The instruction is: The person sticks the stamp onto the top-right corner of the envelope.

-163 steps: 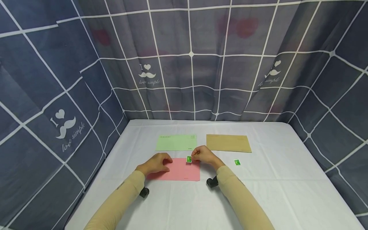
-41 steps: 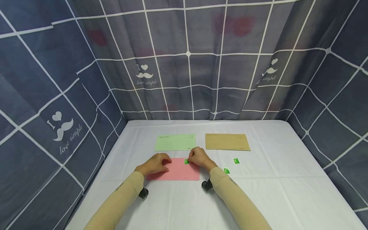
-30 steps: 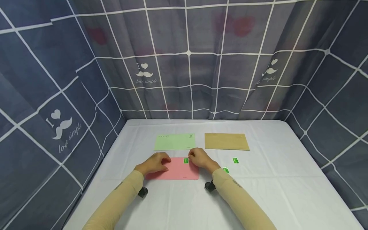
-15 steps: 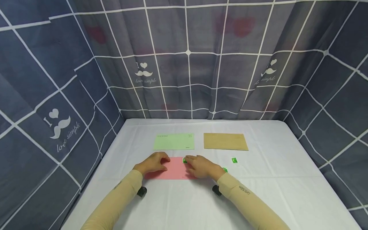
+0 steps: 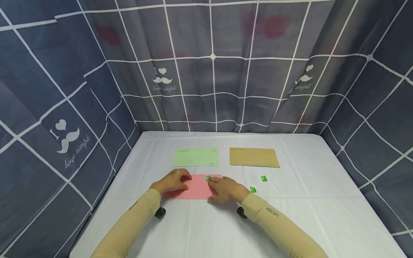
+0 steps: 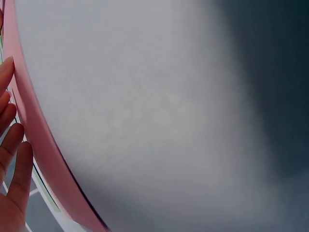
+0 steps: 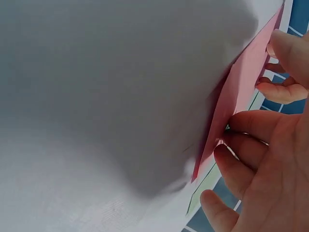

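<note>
A pink envelope (image 5: 198, 190) lies on the white table in front of me. My left hand (image 5: 172, 180) rests over its left end, fingers bent and thumb apart from them; in the left wrist view the fingertips (image 6: 24, 154) reach the envelope's edge. A small green stamp (image 5: 208, 177) lies at the envelope's upper right. My right hand (image 5: 226, 190) spreads over the right end with extended fingers, its fingertips right at the stamp's lower edge. In the right wrist view, several fingers touch the pink paper (image 7: 246, 77), and the stamp is hidden.
Behind the pink envelope lie a light green envelope (image 5: 195, 157) and, to its right, a brown envelope (image 5: 254, 157). Two loose green stamps, one farther back (image 5: 264, 178) and one nearer stamp (image 5: 253, 189), lie right of my right hand. Grey checked curtains (image 5: 193, 75) enclose the table.
My right hand pinched the stamp over the pink envelope's upper right, set it there and released it. Its fingers then spread and moved down onto the envelope. The left hand stayed put.
</note>
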Tool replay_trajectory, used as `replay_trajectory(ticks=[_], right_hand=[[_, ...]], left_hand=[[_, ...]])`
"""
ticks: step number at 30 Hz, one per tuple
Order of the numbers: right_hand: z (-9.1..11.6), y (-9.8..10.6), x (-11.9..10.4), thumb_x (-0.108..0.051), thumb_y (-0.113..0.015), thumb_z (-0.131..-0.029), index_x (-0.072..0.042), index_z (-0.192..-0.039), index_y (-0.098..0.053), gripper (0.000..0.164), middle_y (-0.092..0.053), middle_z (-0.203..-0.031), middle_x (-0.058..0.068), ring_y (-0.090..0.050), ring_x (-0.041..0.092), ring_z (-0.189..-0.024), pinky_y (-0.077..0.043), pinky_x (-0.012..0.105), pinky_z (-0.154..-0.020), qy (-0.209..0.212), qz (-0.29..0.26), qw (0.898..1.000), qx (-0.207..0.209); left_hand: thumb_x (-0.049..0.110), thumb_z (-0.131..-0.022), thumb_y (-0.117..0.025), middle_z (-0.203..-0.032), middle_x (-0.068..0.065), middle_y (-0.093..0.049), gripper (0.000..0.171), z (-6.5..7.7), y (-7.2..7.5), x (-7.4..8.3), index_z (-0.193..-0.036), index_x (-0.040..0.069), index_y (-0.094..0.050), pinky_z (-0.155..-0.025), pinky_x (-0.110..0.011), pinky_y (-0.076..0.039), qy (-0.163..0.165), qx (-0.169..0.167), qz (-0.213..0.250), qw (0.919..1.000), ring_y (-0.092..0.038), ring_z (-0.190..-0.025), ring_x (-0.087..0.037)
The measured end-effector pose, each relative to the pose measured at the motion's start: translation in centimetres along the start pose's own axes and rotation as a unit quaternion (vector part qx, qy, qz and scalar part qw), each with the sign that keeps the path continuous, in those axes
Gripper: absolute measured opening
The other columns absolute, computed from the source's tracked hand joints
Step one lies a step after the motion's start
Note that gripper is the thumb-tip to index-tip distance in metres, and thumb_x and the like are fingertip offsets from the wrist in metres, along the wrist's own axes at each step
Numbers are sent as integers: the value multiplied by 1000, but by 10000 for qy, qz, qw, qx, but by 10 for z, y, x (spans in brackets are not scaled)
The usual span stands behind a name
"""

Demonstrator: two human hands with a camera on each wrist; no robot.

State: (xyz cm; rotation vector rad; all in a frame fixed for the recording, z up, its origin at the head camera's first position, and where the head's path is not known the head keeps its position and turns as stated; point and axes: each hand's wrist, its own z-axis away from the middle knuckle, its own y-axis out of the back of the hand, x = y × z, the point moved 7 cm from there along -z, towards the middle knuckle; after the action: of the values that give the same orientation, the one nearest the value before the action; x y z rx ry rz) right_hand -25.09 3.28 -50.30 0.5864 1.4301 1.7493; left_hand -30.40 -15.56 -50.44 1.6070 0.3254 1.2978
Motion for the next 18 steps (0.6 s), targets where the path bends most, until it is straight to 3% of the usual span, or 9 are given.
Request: replay_trajectory(ticks=[18], right_hand=[[-7, -1, 2, -56, -57, -95, -13, -150, -46, 71, -43, -158, 0, -37, 15, -148, -29, 47, -122, 31, -83, 9999, 90]], left_hand=[[10, -79, -84, -117, -6, -69, 36, 1, 0, 0, -112, 6, -71, -105, -46, -48, -6, 67, -91, 9999, -61, -117, -26]])
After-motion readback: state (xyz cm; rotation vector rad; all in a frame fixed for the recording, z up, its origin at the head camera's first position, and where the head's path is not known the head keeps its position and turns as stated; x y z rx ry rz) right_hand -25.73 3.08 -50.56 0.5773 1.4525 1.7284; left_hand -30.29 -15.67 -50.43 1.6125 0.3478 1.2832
